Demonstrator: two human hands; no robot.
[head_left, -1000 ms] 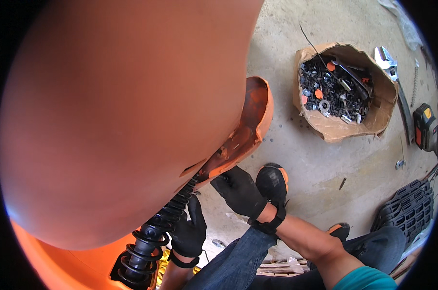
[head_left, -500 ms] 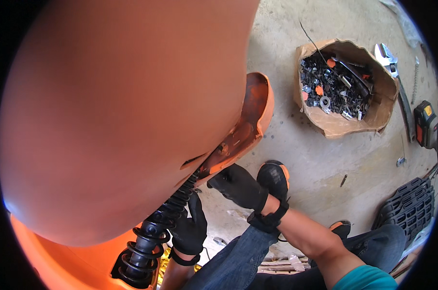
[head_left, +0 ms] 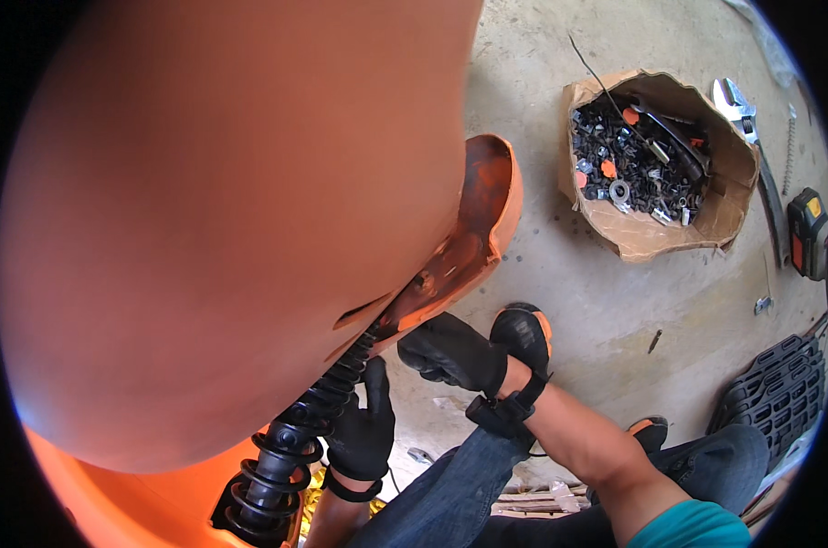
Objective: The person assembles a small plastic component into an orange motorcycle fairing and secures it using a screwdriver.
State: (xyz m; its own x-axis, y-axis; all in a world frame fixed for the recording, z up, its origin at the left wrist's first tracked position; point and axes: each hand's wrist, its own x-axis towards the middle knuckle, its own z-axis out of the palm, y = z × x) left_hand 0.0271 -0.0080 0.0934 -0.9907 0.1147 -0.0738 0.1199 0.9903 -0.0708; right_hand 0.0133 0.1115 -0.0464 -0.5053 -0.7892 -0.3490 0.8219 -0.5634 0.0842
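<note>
Beside a black coil-spring shock absorber (head_left: 286, 452) is my left hand (head_left: 361, 438), in a black glove. One digit stretches upward along the spring; the other fingers are hidden behind it. My right hand (head_left: 455, 354), gloved in black too, is by the lower edge of an orange plastic fender (head_left: 501, 205). Its fingers are curled closed, and whatever they may hold is hidden. Above both hands a large smooth orange body panel (head_left: 231, 228) fills the left of the view and covers part of the fender and the shock.
On the concrete floor stands a torn cardboard box (head_left: 651, 242) full of small clips and fasteners. To its right lie an adjustable wrench (head_left: 772, 196), a spring (head_left: 790, 151) and a power tool battery (head_left: 806, 233). A black plastic grid (head_left: 779, 393) lies at lower right.
My right hand has turned slightly, with more of its curled fingers showing, and moved a little right. The left hand stays by the spring. The view has shifted slightly.
</note>
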